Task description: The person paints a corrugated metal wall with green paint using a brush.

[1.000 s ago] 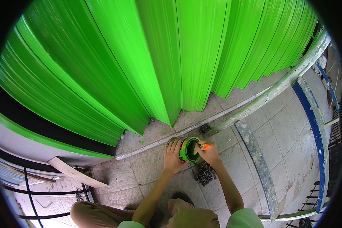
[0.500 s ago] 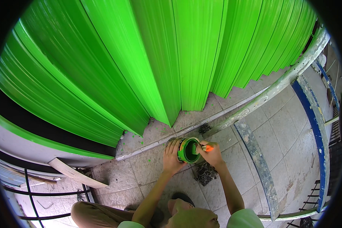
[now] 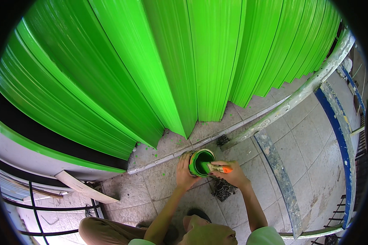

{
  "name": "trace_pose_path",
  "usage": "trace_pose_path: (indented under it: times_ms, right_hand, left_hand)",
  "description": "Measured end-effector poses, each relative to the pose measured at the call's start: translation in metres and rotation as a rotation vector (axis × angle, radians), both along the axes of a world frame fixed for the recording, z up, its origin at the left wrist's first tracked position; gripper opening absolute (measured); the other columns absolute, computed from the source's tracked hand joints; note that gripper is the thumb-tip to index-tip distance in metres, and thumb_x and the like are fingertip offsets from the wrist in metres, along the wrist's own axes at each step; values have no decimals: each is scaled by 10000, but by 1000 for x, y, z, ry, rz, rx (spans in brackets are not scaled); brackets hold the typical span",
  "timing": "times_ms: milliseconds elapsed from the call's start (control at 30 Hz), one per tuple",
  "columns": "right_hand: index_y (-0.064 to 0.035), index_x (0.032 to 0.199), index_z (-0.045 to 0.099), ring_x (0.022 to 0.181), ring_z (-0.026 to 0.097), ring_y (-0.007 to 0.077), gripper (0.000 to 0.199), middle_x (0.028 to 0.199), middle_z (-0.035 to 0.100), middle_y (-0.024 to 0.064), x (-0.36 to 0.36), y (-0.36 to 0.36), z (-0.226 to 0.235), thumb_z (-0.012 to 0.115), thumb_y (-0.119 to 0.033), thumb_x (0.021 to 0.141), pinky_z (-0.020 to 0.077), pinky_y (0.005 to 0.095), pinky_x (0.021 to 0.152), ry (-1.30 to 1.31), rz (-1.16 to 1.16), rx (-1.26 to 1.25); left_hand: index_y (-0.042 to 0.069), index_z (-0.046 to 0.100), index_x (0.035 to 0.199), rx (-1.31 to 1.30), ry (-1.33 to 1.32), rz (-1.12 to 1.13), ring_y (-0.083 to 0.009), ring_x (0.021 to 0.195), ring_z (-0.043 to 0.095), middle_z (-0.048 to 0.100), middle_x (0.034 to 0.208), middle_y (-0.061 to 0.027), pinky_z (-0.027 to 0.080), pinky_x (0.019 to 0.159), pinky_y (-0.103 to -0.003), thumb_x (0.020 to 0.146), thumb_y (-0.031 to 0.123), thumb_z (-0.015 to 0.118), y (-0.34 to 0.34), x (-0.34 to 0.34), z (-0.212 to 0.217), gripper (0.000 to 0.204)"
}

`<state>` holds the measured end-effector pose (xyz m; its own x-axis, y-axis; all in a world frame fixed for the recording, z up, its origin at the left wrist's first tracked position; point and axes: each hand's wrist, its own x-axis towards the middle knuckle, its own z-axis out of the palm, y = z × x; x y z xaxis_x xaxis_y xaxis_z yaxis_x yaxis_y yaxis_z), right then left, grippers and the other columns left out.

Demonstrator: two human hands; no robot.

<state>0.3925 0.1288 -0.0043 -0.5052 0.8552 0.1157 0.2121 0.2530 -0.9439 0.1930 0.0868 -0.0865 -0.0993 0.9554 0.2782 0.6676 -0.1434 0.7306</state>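
Note:
My left hand [image 3: 184,174] wraps round the side of a paint can [image 3: 203,150], which is tilted so that its mouth shows. Green paint coats the inside. My right hand [image 3: 236,176] grips a paintbrush [image 3: 223,168] by its orange-ended handle, and the brush head dips inside the can's mouth at the right rim. The bristles are partly hidden within the can. In front of both hands rises a folded, ribbed metal shutter [image 3: 171,69], bright glossy green, its lower edge just above the tiled floor.
A paint-spattered ladder has a pale rail [image 3: 282,109], a spotted step [image 3: 278,175] and a blue rail [image 3: 335,122] at right. Dark speckled clumps [image 3: 224,190] lie near the can. A wooden board [image 3: 86,188] and black metal bars [image 3: 33,207] are at left. Green drops mark the floor tiles [image 3: 141,192].
The brush and my right hand have moved slightly down and right, from inside the can toward its lower right rim. The can's mouth has tipped a little. My left hand keeps its hold.

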Motion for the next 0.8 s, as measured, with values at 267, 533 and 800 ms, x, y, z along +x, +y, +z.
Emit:
trace_pose_path:
  times_ms: [267,533,800]
  right_hand:
    - [-35,1064,678,608,555,59,223,743,649,24,-13,-3,1,667,-86,847,438,189,532,155,-27,-418]
    - [-4,1020,675,705,616,98,178,802,660,56,-15,-6,-35,629,-74,863,475,212,588,65,-80,-225]
    - [60,958,595,765,674,224,152,848,650,163,-32,-24,-62,528,-45,870,565,300,682,691,-151,-507]
  left_hand:
    - [39,350,1346,-34,-175,78,-369,1263,388,441,1334,-171,338,1044,-446,461,221,889,-8,-5,-8,1052]
    - [50,320,1362,-16,-527,88,-306,1179,493,483,1291,-137,412,982,-391,459,108,892,-12,-11,-24,1070]
    - [58,304,1332,-62,-838,47,-212,1126,529,517,1232,-81,450,945,-354,507,-19,856,-20,-21,-57,996]
